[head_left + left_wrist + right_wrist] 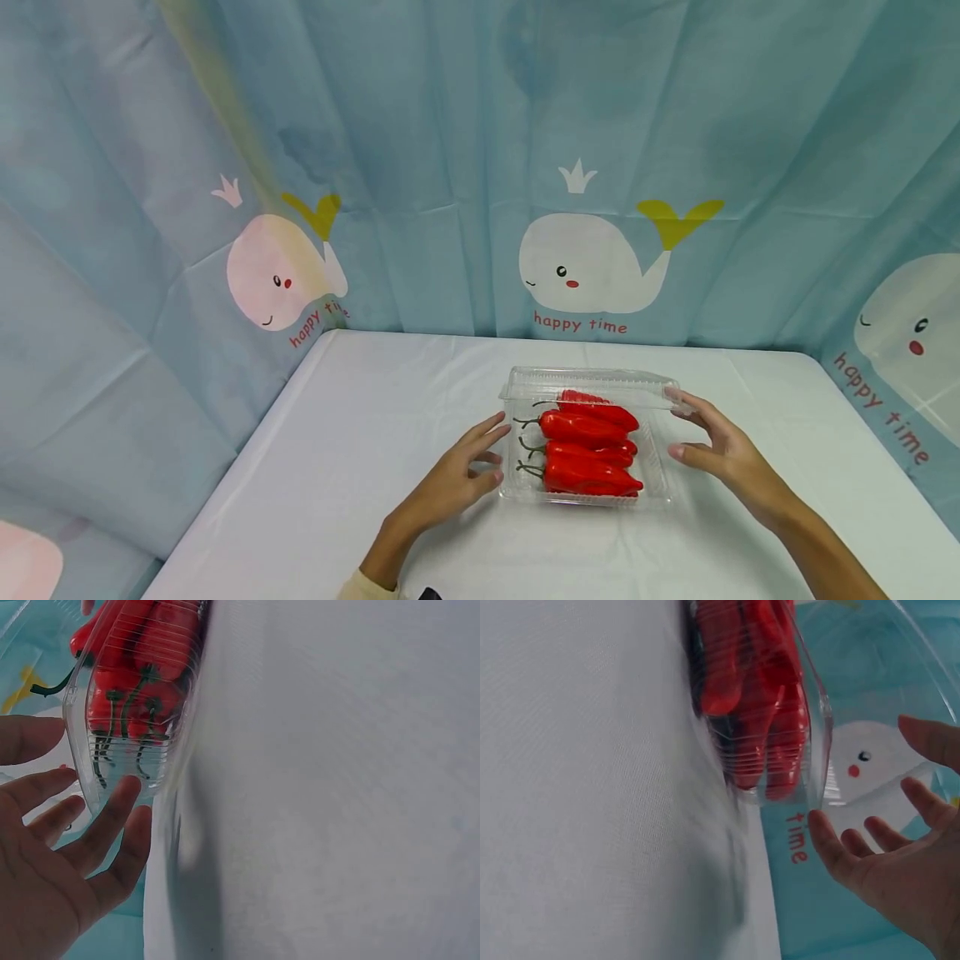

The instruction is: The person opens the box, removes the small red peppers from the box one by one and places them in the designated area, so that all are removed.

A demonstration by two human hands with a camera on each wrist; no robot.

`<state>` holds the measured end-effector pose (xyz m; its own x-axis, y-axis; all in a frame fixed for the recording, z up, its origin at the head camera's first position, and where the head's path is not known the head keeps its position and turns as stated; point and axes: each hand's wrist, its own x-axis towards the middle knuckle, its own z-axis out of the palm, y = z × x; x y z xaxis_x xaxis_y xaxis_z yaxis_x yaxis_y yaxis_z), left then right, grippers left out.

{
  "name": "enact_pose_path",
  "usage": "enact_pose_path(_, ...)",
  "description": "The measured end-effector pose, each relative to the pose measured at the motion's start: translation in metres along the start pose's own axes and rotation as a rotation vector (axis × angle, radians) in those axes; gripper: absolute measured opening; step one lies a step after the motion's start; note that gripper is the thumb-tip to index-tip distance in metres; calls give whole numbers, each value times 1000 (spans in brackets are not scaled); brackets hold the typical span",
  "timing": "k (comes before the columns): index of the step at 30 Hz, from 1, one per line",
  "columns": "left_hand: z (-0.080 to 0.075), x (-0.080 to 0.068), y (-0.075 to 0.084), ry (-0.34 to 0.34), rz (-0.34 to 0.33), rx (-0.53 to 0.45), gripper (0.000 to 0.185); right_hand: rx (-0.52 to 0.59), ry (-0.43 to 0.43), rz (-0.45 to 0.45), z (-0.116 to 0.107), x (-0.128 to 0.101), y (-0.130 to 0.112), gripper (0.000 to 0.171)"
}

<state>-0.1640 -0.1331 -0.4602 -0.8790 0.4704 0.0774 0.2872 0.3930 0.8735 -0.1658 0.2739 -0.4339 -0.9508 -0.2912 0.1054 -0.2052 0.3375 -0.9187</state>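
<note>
A clear plastic clamshell box (658, 471) sits on the white table with its lid (588, 382) raised at the far side. Several red peppers (581, 429) with green stems lie inside, stems toward the left. My left hand (459, 473) is at the box's left side, fingers spread and fingertips right at the wall; the left wrist view shows these fingers (112, 817) beside the ribbed end. On the other side, my right hand (731, 457) has its fingertips at the lid's right corner, thumb apart from the fingers. In the right wrist view its fingers (836, 844) are loosely extended near the rim.
A white cloth covers the table (360, 433) around the box. Behind and at both sides hangs a blue curtain (450, 167) printed with whales and lettering, meeting the table's back edge.
</note>
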Motion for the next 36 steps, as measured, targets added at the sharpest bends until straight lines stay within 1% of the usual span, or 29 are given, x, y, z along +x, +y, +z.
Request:
enact_pose_path(4, 0, 5, -1, -6, 10, 27, 62, 1, -2, 9, -1, 4, 3, 73)
enact_pose_path(9, -3, 11, -3, -11, 18, 56, 62, -3, -5, 0, 0, 11, 5, 77)
enact_pose_path(16, -10, 18, -5, -60, 0, 47, 67, -37, 9, -47, 0, 22, 7, 78)
enact_pose_path(23, -15, 26, -4, -104, -17, 62, 71, -48, 13, -65, 1, 35, 9, 80)
enact_pose_path(27, -16, 27, -4, -122, -30, 42, 72, -25, 2, -84, 1, 40, 12, 84)
enact_pose_path(31, -16, 28, -5, -133, -37, 33, 72, 9, -18, -95, -1, 45, 14, 84)
enact_pose_path(36, -17, 28, -7, -142, -35, 40, 72, 30, -32, -81, -3, 50, 16, 82)
